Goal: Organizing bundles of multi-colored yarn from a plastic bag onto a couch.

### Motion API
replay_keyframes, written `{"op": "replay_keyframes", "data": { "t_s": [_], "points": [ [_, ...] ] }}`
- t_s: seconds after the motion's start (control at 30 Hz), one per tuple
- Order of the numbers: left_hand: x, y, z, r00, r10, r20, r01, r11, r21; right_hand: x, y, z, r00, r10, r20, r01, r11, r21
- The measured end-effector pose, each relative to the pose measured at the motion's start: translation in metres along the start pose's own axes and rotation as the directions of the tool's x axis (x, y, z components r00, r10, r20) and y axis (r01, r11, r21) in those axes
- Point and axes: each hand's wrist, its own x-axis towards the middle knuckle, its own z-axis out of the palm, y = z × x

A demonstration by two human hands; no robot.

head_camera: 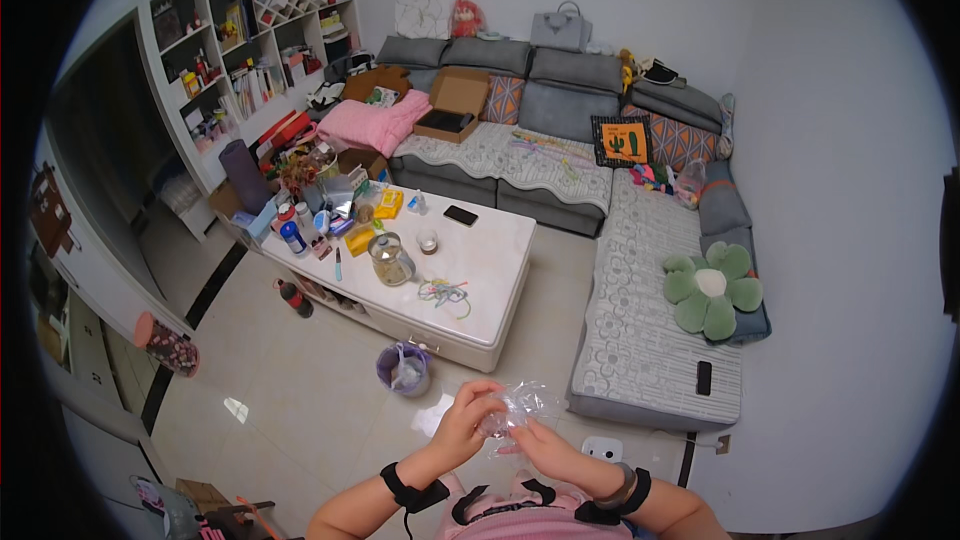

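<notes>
Crumpled clear plastic film [531, 399], possibly a bag or wrapper, is held between both hands just in front of my body. My left hand [474, 412] curls its fingers around the left side of the film. On the other side, my right hand [541, 444] grips its lower right part with thumb and fingers. Whether anything lies inside the film cannot be made out through the glare. Both wrists wear black straps. A purple waste bin [384, 369] with a whitish bag in it stands on the floor beyond my left hand.
Ahead is a white coffee table [487, 270] bearing a glass kettle [390, 261], a glass cup [427, 242], a phone [460, 216] and tangled coloured cords [444, 291]. A grey sectional sofa [551, 202] runs behind and to the right. A dark bottle [294, 298] stands beside the table.
</notes>
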Motion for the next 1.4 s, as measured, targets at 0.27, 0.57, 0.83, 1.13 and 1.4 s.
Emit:
{"op": "replay_keyframes", "data": {
  "t_s": [0.27, 0.57, 0.83, 1.13, 1.4],
  "points": [
    [0.014, 0.017, -0.016, 0.968, -0.06, 0.244, 0.126, 0.955, -0.267, -0.015, -0.014, -0.022, 0.993, -0.087, 0.083, 0.111, 0.928, -0.357],
    [0.005, 0.016, 0.01, 0.955, -0.23, 0.185, 0.284, 0.541, -0.791, -0.014, -0.014, -0.034, 0.939, -0.345, 0.011, 0.307, 0.82, -0.484],
    [-0.002, 0.018, -0.004, 0.885, -0.2, 0.42, 0.439, 0.064, -0.896, -0.017, -0.048, -0.014, 0.986, -0.066, 0.152, 0.043, 0.988, 0.149],
    [-0.013, -0.004, 0.02, 0.708, -0.616, 0.346, 0.333, -0.14, -0.932, -0.008, -0.04, -0.016, 0.886, -0.435, 0.158, 0.387, 0.507, -0.77],
    [-0.039, -0.046, 0.018, 0.186, -0.472, 0.862, 0.968, -0.064, -0.244, -0.013, -0.001, -0.017, 0.596, -0.128, 0.793, 0.803, 0.081, -0.591]
  ]
}}
